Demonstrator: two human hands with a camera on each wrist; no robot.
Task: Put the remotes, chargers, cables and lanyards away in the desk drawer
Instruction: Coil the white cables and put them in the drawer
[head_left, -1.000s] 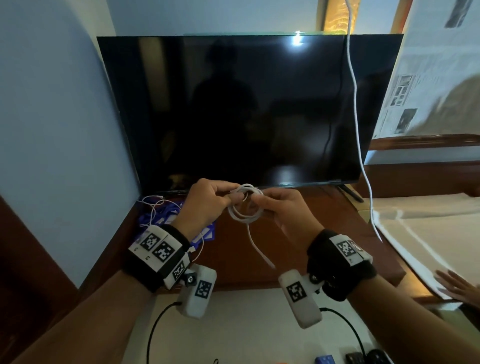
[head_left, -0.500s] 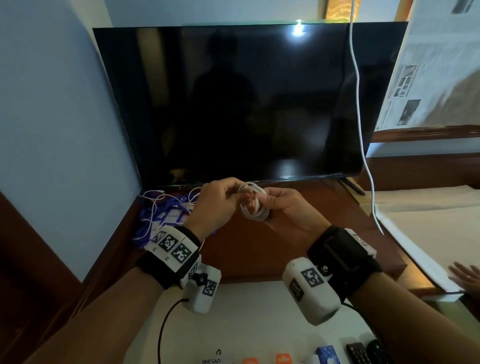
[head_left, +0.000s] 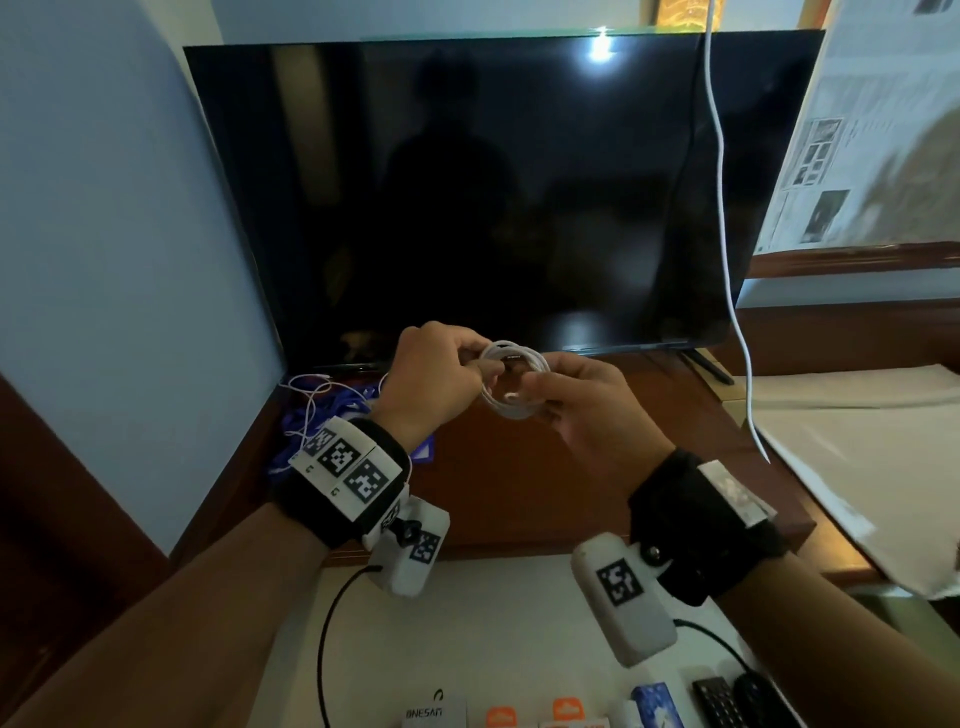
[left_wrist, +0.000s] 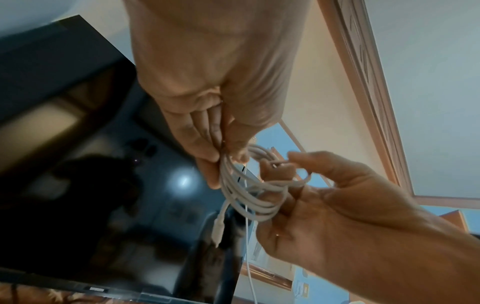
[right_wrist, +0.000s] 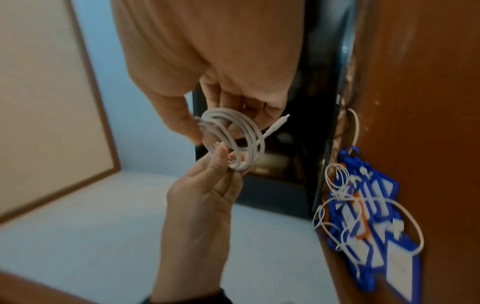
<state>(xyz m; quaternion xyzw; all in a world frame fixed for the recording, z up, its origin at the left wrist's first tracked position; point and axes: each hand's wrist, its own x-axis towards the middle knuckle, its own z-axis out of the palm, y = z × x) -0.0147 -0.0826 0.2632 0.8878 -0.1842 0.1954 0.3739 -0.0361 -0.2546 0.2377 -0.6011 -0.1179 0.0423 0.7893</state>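
A white cable (head_left: 511, 382) wound into a small coil hangs in the air in front of the TV, held between both hands. My left hand (head_left: 480, 366) pinches the coil's left side between thumb and fingers (left_wrist: 207, 156). My right hand (head_left: 540, 397) holds the right and lower side, fingers curled through the loops (left_wrist: 280, 197). One plug (left_wrist: 218, 228) sticks out of the coil (right_wrist: 233, 139). Blue lanyards (head_left: 311, 421) tangled with thin white cables (right_wrist: 337, 185) lie on the wooden desk (head_left: 519, 493) at the left. Dark remotes (head_left: 727, 701) lie at the bottom right.
A black TV (head_left: 493, 182) stands at the back of the desk. A long white cord (head_left: 727, 260) hangs in front of its right side. Small boxes (head_left: 654, 706) lie on a white surface (head_left: 493, 623) below the desk's front edge. A blue wall (head_left: 104, 260) is close on the left.
The loose tail that hung below the coil a second ago is now wound in. Both hands stayed at the coil and shifted slightly.
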